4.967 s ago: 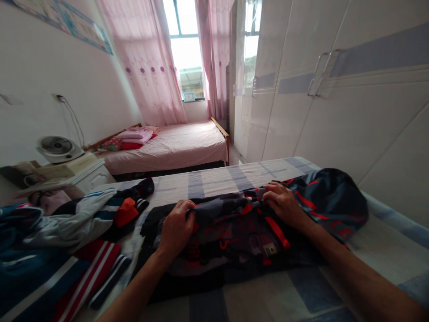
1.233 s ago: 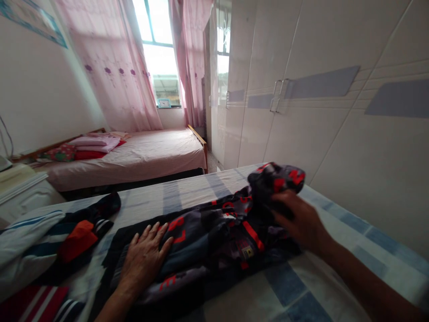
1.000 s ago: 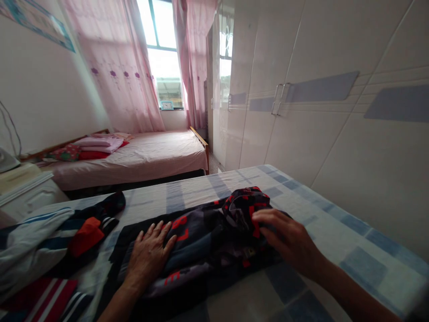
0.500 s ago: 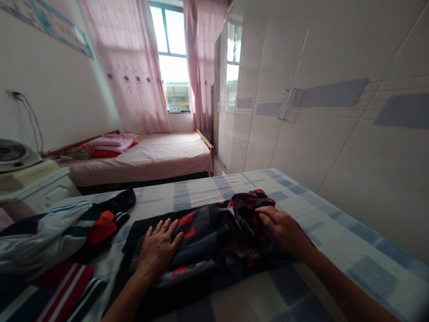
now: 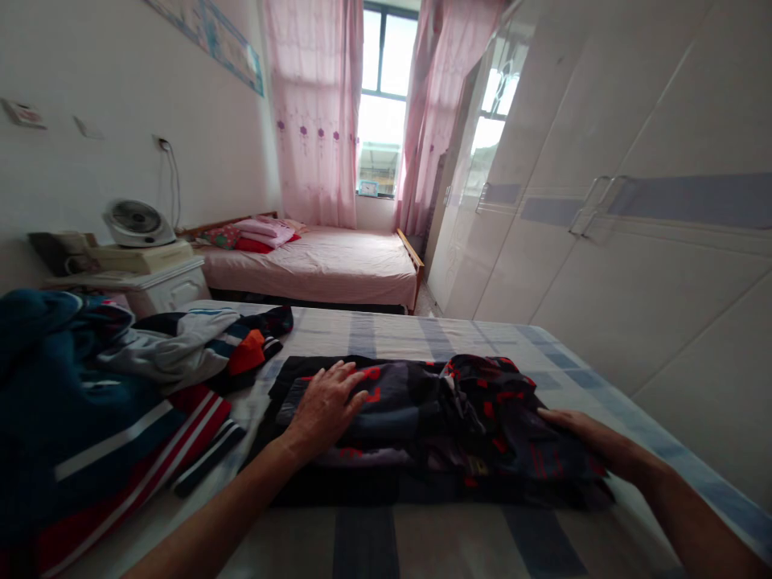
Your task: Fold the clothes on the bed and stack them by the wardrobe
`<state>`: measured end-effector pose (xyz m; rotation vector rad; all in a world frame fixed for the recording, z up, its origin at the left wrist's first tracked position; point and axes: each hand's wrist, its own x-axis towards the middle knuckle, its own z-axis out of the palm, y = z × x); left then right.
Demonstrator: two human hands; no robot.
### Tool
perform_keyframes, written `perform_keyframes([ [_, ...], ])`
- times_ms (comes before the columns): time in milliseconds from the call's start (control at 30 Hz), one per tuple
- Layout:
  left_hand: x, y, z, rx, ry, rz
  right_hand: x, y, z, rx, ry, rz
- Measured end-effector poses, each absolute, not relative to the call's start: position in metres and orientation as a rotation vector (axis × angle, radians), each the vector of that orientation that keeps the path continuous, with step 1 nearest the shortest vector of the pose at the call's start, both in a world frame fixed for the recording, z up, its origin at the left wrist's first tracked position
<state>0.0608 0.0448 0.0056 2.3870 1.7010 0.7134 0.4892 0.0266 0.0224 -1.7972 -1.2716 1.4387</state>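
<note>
Wardrobe doors [image 5: 639, 297], pale and glossy with lilac bands, take up the right side of the frame. Checked sheet [image 5: 458, 539], white and blue, spreads across the lower half. A heap of clothes [image 5: 102, 402] in teal, grey and red with white stripes fills the lower left. Pink curtains [image 5: 314, 96] hang at upper centre, either side of a bright window [image 5: 386, 121]. The dark garment [image 5: 416, 422], with red lettering and grey patches, lies on the sheet in the lower centre, laid lengthwise and bunched up towards its right part; black cloth [image 5: 374, 489] shows along its near edge. Behind, left of the frame's centre, stands a pink-covered bed [image 5: 338, 261]. The left hand [image 5: 329, 402] rests palm down on the garment's left part, fingers slightly spread. The right hand [image 5: 597, 438] touches the garment's right end, its fingers close together and seen side-on; whether they pinch the cloth I cannot tell. At middle left, a small fan [image 5: 137, 223] sits above a white cabinet [image 5: 174, 293]. A little clock [image 5: 367, 187] stands at the window's foot.
</note>
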Motion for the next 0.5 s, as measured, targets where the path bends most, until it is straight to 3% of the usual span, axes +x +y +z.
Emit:
perform_keyframes([
  [300,0.145,0.027,0.016,1.988,0.944,0.957,0.477,0.029,0.03,-1.748,-0.974,1.397],
  [500,0.181,0.044,0.006,1.602,0.845,0.907,0.458,0.028,0.06,-1.774,-0.891,1.25],
])
